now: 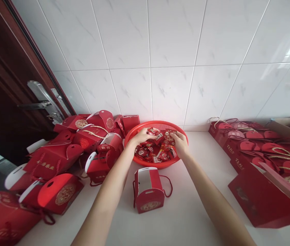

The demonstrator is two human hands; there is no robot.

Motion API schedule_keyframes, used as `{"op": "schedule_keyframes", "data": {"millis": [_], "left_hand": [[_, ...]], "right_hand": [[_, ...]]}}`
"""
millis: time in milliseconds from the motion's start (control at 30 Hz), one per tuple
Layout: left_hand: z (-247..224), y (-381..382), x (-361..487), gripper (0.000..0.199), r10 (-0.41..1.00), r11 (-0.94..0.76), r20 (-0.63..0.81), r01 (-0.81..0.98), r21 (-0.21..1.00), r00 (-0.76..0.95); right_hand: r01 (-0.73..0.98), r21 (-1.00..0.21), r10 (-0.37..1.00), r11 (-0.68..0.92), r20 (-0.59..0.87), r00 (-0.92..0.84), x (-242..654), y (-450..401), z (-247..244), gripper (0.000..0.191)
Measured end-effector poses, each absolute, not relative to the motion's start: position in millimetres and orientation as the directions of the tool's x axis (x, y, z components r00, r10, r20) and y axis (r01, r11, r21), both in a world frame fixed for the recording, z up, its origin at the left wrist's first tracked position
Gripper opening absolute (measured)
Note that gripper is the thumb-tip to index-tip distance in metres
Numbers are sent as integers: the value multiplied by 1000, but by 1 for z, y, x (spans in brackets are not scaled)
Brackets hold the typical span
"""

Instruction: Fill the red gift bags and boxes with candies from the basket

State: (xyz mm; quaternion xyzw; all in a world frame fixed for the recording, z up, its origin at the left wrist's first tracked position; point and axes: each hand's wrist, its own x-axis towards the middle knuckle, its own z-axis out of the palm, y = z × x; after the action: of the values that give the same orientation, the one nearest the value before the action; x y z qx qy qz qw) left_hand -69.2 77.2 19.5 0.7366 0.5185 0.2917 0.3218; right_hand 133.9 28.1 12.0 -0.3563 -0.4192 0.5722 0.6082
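Both hands reach into a round red plastic basket (160, 166) holding several red wrapped packets (164, 153). At the basket's left side, my left hand (143, 136) has its fingers bent over a small packet with a white label; whether it grips it is unclear. On the right side, my right hand (180, 141) pinches a red packet with gold print (170, 137). Between my forearms, in front of the basket, stands a small red gift box (150, 198) with its top open and red cord handles at its sides.
Many red gift boxes (54, 160) are piled on the left of the white table (186, 212). More boxes (247, 147) stand in rows at the right, with a larger red box (268, 198) before them. Behind are a tiled wall and, at left, a dark door (11, 68).
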Motion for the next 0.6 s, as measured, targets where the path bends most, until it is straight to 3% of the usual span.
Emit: {"op": "schedule_keyframes", "data": {"millis": [100,233,367,600], "left_hand": [[21,75,-68,57,944,-255,149,364,896,295],[27,67,-64,51,931,-283,221,193,939,291],[34,60,-59,50,928,-248,171,208,946,330],[36,60,-57,50,945,-165,112,151,975,308]], "right_hand": [[-372,-925,997,77,83,1,135,29,11,22],[-365,-931,998,23,40,-39,135,30,11,21],[-416,-909,990,-13,46,-133,135,31,10,19],[-449,-894,1000,-5,0,-10,136,34,10,16]]}}
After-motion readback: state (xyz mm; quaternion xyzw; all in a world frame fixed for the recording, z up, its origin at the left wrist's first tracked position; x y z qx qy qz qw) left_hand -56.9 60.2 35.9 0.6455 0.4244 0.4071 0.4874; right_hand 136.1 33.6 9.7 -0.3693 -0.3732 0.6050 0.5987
